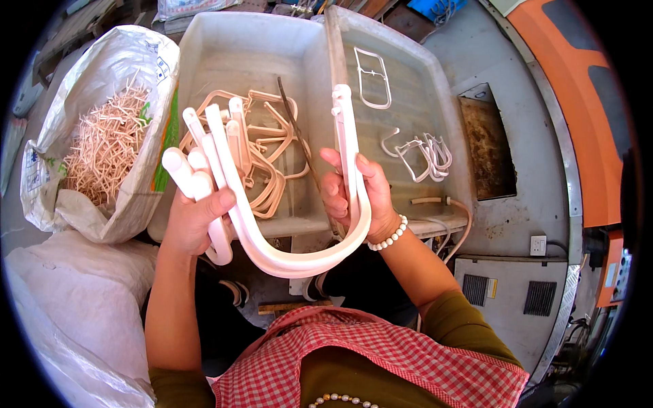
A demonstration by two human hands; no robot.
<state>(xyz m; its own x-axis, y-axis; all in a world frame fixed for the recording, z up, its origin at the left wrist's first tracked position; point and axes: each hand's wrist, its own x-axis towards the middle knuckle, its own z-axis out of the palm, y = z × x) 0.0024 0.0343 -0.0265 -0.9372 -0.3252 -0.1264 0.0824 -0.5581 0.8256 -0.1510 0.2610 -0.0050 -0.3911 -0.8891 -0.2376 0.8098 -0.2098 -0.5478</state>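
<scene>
A bundle of pale pink U-shaped plastic pieces (pixel 299 262) is held up in front of me, with the bend toward my body and the ends pointing away. My left hand (pixel 194 221) grips the left arms of the bundle, thumb across them; several rounded ends fan out above it. Around the right arm my right hand (pixel 367 194) is closed, its fingers on the left side and thumb on the right. Beyond the bundle, tan-pink plastic frames (pixel 275 129) lie tangled in the left tub (pixel 252 34), partly hidden by the held pieces.
A thin dark rod (pixel 289 112) leans in the left tub. The right tub (pixel 439 75) contains water, a white frame (pixel 373 78) and looped white pieces (pixel 435 160). A woven sack (pixel 105 221) full of pinkish scraps stands left, a grey-and-orange machine (pixel 585 143) right. A hose (pixel 462 241) hangs near the right tub.
</scene>
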